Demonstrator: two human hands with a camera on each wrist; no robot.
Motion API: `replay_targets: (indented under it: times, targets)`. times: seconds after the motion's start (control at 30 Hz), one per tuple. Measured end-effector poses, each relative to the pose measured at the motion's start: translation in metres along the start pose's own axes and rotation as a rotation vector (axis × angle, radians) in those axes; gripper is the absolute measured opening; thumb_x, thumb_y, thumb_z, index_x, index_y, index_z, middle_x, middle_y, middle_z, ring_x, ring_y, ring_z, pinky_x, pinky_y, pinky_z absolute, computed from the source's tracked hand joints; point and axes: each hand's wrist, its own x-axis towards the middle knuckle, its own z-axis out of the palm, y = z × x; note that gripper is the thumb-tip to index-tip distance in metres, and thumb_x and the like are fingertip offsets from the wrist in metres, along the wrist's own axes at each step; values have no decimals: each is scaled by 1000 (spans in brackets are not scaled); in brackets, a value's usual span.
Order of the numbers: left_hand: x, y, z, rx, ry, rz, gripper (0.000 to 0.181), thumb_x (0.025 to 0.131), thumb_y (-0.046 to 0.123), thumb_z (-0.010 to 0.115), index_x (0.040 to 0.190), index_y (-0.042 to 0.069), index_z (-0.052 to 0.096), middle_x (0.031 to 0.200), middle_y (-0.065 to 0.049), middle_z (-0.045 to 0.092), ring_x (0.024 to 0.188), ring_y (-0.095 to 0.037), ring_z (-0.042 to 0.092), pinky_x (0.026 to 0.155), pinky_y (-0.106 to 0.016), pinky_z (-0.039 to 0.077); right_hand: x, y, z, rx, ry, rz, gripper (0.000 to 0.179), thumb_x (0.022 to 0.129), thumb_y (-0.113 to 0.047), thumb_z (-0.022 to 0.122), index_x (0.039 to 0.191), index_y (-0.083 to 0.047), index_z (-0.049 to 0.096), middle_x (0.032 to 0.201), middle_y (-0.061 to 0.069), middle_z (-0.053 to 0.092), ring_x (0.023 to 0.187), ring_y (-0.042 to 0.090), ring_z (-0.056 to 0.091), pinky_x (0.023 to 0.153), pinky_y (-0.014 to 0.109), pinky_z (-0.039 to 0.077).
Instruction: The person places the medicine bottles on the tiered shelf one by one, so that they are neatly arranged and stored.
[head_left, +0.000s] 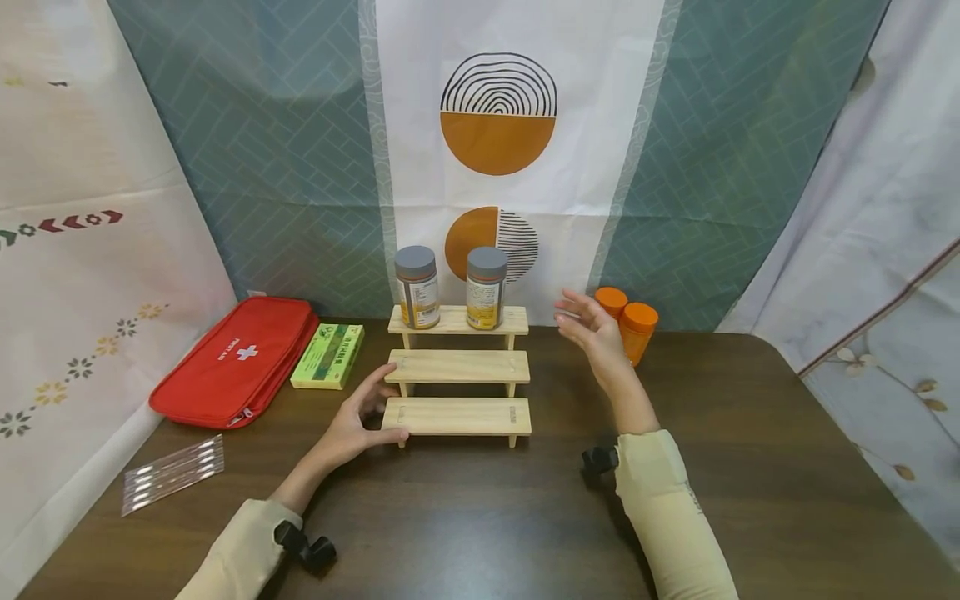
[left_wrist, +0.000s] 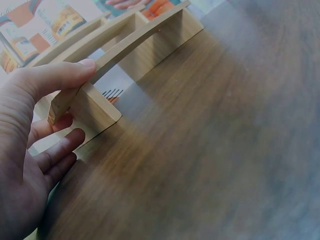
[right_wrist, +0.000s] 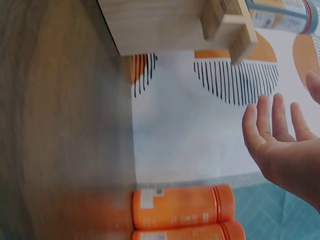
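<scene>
A three-step wooden display stand [head_left: 459,367] stands on the dark table. My left hand [head_left: 360,421] grips the stand's left end; in the left wrist view its thumb [left_wrist: 80,72] lies on the front edge of the lowest step, with fingers curled below. Two grey-lidded jars with yellow-and-white labels, a left one [head_left: 417,292] and a right one [head_left: 486,292], sit on the top step. To the right of the stand, my right hand [head_left: 603,346] is raised with loosely spread fingers, holding nothing. Just beyond it stand two orange bottles [head_left: 637,329], partly hidden behind the hand.
At the left lie a red first aid pouch [head_left: 236,358] and a green-yellow box [head_left: 327,357]. A clear pack of slim sticks [head_left: 174,473] rests nearer the front left. Patterned cloth [head_left: 300,167] hangs behind the table [head_left: 480,517] and along both sides.
</scene>
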Motion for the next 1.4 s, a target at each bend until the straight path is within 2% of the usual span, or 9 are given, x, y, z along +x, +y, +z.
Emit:
replay_targets:
  times: [0.13,0.3,0.4,0.8,0.93,1.07,1.2,1.3,1.4]
  targets:
    - [-3,-1,-3,7,1,-5,94,74,2,82,153,14,30,115,-22,60,89,-7,63,81,-24,48,-2,-5,-8,27,43,-10,52,96,-10,60,145,-4,42,115,-11,60,105,3,62,89,15,51]
    - [-3,-1,-3,11,-1,-2,95,74,3,82,153,14,30,115,-22,60,89,-8,63,81,-24,48,-7,-13,-24,89,100,-36,40,95,-12,62,134,-16,52,115,-10,60,104,4,61,93,19,50]
    - [-3,0,-3,7,-5,-8,95,74,3,82,153,14,30,114,-22,61,90,-7,64,82,-24,48,-9,-15,-33,150,138,-44,36,95,-9,61,129,-18,54,113,-9,61,102,4,61,92,19,51]
    - [-2,3,-1,-1,4,-7,95,73,2,82,152,14,31,115,-22,61,91,-6,64,82,-24,48,-11,-24,-63,315,336,-68,29,91,-1,64,115,-17,61,104,-6,65,95,6,61,83,17,53]
    - [-1,3,-1,8,11,-4,94,73,3,82,152,15,31,115,-21,61,90,-6,64,80,-24,48,-11,-21,-72,296,387,-119,28,89,-3,67,113,-18,64,101,-7,67,95,7,60,81,18,53]
    - [-2,3,1,-11,5,-12,95,73,1,82,152,14,31,116,-22,60,90,-6,64,81,-24,48,-14,-12,-85,287,449,-156,33,87,-3,70,118,-12,64,99,-6,68,91,7,62,78,18,53]
    - [-2,3,2,-27,-1,-18,95,73,1,82,152,12,30,116,-23,60,89,-6,64,81,-24,48,-15,-2,-98,264,542,-76,35,88,-1,69,121,-12,62,102,-8,63,96,5,58,80,16,50]
    - [-1,2,2,-24,3,-14,95,73,1,82,152,13,31,116,-23,60,89,-6,64,81,-24,48,-12,4,-104,183,586,23,39,91,-5,66,126,-17,60,109,-14,57,114,6,50,94,18,44]
    - [0,2,1,-15,5,-8,95,73,2,82,152,14,31,115,-22,60,90,-6,64,81,-24,48,-9,9,-108,148,580,95,48,93,-7,64,138,-19,53,120,-17,51,135,14,37,113,26,33]
